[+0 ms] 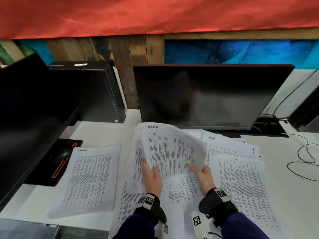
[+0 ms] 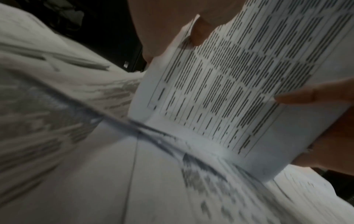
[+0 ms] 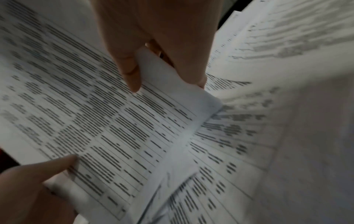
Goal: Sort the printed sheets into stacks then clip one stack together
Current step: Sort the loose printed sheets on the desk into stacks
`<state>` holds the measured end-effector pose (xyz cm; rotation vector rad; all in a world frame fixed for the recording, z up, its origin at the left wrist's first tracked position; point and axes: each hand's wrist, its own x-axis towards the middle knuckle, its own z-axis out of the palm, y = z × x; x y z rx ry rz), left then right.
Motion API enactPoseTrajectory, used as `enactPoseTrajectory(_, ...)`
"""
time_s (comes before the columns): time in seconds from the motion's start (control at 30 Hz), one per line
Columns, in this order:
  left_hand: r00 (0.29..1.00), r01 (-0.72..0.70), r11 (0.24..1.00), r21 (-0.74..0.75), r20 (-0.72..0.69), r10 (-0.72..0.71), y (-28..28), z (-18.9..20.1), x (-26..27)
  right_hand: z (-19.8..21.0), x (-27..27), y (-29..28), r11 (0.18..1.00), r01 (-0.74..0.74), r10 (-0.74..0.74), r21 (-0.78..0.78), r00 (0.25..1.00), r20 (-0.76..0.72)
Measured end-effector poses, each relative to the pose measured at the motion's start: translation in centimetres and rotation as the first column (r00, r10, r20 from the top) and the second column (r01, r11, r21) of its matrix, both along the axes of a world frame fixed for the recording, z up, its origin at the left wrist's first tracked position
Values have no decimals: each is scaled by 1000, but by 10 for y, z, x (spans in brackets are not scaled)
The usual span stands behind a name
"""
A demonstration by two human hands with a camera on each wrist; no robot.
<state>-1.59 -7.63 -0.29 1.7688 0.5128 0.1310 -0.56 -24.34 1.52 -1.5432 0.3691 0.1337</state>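
A printed sheet (image 1: 172,149) with a table of text and a handwritten heading is raised over the desk's middle. My left hand (image 1: 151,168) pinches its lower left edge, and my right hand (image 1: 196,168) pinches its lower right corner. The right wrist view shows that corner of the sheet (image 3: 162,72) between my thumb and fingers. The left wrist view shows my fingers (image 2: 201,30) over the sheet (image 2: 229,91). Under it lies a loose pile of sheets (image 1: 181,192). One stack (image 1: 91,178) lies to the left, another (image 1: 245,187) to the right, and a fanned one (image 1: 227,145) behind that.
A dark monitor (image 1: 212,95) stands right behind the papers. Another monitor (image 1: 25,100) and a black computer tower (image 1: 96,90) stand at the left. A black pad with red trim and a mouse (image 1: 58,157) borders the left stack. Cables (image 1: 307,156) loop on the white desk at the right.
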Motion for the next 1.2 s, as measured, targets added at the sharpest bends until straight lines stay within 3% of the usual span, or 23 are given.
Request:
enactPoseTrajectory(0.2,998,16,996,88,-61,-11,19,-7,4,9,13,11,987,-45,48,-154,999,16)
enactPoseTrajectory(0.3,988,63,990,126,-150,-44,55,8,5,5,12,27,978,-84,89,-192,996,17)
enactPoseTrajectory(0.4,971,98,991,94,-226,-75,110,26,5,-15,4,37,950,-93,73,-299,994,-77)
enactPoseTrajectory(0.53,944,76,994,80,-327,-46,195,40,3,-60,-4,36,797,-218,146,-564,974,-171)
enactPoseTrajectory(0.6,914,24,993,112,-404,23,237,40,-6,-75,-3,35,746,-255,160,-615,965,-206)
enactPoseTrajectory(0.67,884,20,991,132,-465,44,285,24,-15,-79,1,36,723,-268,161,-637,962,-222)
enactPoseTrajectory(0.73,849,38,981,188,-524,67,351,-42,-11,-71,0,40,719,-263,142,-643,962,-234)
enactPoseTrajectory(0.8,773,108,968,228,-632,62,376,-65,-13,-68,0,42,715,-267,133,-646,959,-249)
enactPoseTrajectory(0.87,753,138,947,289,-652,90,376,-59,-21,-64,-1,42,709,-271,124,-651,957,-262)
enactPoseTrajectory(0.97,712,13,916,402,-647,274,339,-14,-34,-57,-1,46,692,-267,95,-670,955,-282)
enactPoseTrajectory(1.07,736,-76,763,642,-480,477,293,8,-29,-53,3,54,731,-233,34,-641,951,-307)
enactPoseTrajectory(1.13,871,-30,730,683,-340,354,264,6,-17,-50,7,59,764,-205,-22,-612,940,-341)
enactPoseTrajectory(1.2,966,71,790,608,-240,97,227,1,-5,-48,10,66,800,-170,-80,-575,920,-384)
